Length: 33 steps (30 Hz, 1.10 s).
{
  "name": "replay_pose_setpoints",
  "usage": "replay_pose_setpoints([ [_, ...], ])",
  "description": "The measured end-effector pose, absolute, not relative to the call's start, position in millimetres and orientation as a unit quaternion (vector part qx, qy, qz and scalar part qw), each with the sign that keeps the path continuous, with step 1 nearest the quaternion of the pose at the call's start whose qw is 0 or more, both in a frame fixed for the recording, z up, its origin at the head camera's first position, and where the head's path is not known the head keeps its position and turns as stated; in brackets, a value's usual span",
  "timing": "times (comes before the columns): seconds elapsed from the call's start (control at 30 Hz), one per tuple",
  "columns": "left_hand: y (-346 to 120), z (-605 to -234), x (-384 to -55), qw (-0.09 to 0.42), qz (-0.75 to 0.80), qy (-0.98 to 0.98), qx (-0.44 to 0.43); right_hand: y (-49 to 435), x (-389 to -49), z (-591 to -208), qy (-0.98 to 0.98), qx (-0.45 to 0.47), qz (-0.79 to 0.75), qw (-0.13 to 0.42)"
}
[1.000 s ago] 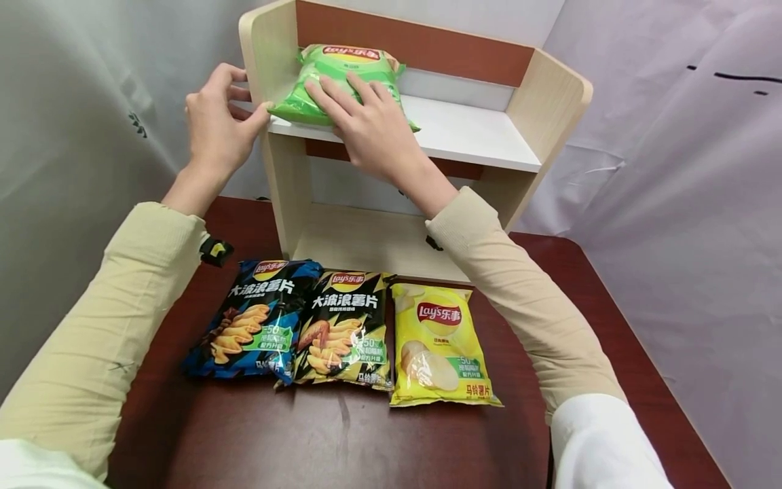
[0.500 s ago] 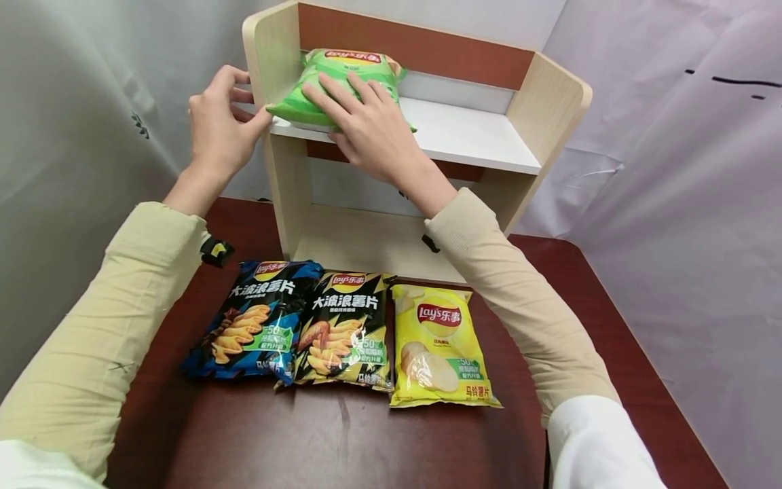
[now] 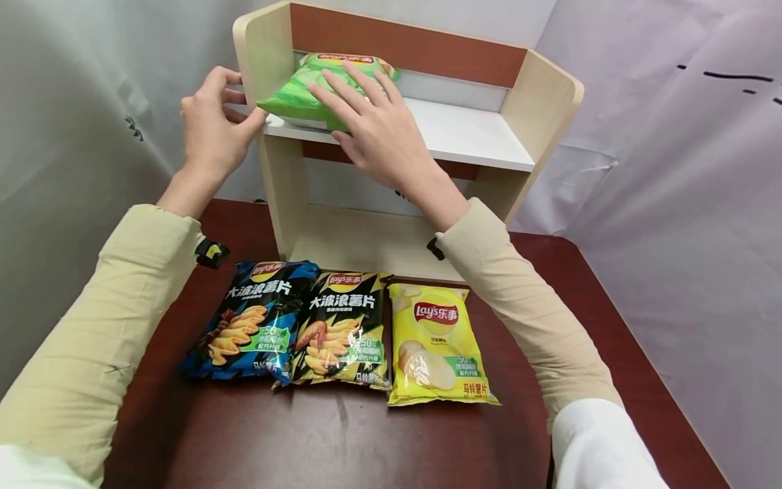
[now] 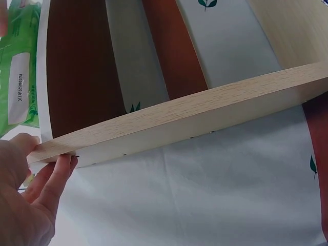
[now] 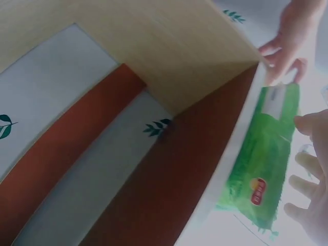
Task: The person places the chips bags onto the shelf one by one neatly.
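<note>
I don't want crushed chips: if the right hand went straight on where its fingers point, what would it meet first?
Likely the green bag on the shelf; whether the right hand already touches it is unclear.

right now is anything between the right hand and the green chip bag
Nothing visible stands between the right hand and the green chip bag on the white shelf; the left hand grips the side panel, off to one side.

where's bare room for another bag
Free: upper shelf, right of the right hand; visible lower shelf, behind the black bag; table, in front of the yellow bag. Crowded: upper shelf's left end, with green bag and left hand.
</note>
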<state>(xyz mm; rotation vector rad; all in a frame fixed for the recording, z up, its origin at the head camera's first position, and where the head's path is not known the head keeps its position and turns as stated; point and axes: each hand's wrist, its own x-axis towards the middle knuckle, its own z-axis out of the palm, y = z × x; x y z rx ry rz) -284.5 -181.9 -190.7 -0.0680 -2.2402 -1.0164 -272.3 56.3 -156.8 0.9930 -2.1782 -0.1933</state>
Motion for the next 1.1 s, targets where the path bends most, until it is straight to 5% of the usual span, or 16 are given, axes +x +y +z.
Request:
replay_pose_setpoints([
  [0.5, -181.7, -189.1, -284.5, 0.331, -0.386, -0.861, -0.028, 83.3, -233.2, -189.7, -0.778, 0.424, -0.04, 0.462],
  [1.1, -181.9, -190.7, -280.7, 0.332, -0.389, -0.859, -0.019, 114.5, -188.8, -229.9, -0.743, 0.475, -0.081, 0.464],
])
